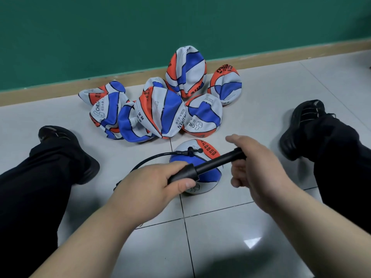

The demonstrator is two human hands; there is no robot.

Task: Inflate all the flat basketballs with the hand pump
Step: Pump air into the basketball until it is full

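We held left grip clamped on pump barrel, right grip on handle, for opposed strokes; hose fed ball beyond grips; flat balls farther ahead.

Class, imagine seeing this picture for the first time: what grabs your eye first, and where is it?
First, the heap of crumpled orange, blue and white basketballs on the tiled floor by the green wall. Then, nearer the camera, the left hand and right hand gripping a black hand pump, whose hose runs to one more ball lying just beneath it.
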